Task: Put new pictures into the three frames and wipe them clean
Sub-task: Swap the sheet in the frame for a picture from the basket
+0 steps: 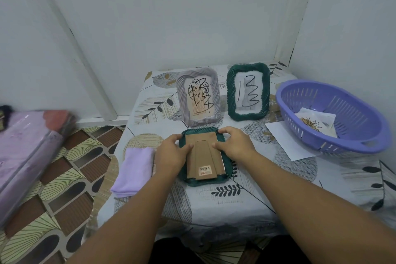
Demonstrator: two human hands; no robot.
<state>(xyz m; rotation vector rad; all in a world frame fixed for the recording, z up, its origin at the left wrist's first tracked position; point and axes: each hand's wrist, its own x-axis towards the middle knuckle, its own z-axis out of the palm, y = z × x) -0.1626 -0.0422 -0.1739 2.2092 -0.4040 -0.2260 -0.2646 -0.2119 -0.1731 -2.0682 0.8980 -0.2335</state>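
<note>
Fingers (pixel 183 148) of the left hand (pixel 171 154) curl over the left edge of a dark green ribbed picture frame lying face down (pixel 203 181), and the thumb presses on its brown cardboard back board (pixel 204 154). Fingers of the right hand (pixel 234 145) curl over the frame's right edge the same way, thumb on the board. Both hands hold this frame, which lies flat on the counter (pixel 246 199) with its leaf-print cloth. A cardboard stand strip with a barcode sticker (pixel 205 169) runs down the board between the two thumbs.

Just left of the left hand lies a folded soft purple cloth (pixel 134 170). Past the fingers, farther back, two frames stand upright side by side: a pale grey ribbed picture frame (pixel 198 96) with a black scribble drawing, and a second dark green ribbed picture frame (pixel 248 92) with black lines on white paper. To the right of the right hand a white sheet of paper (pixel 287 141) lies partly under a purple plastic basket with slits (pixel 321 135), which holds a few pictures (pixel 315 122). Far to the left, off the counter, sits a pink bundle wrapped in plastic (pixel 27 148).
</note>
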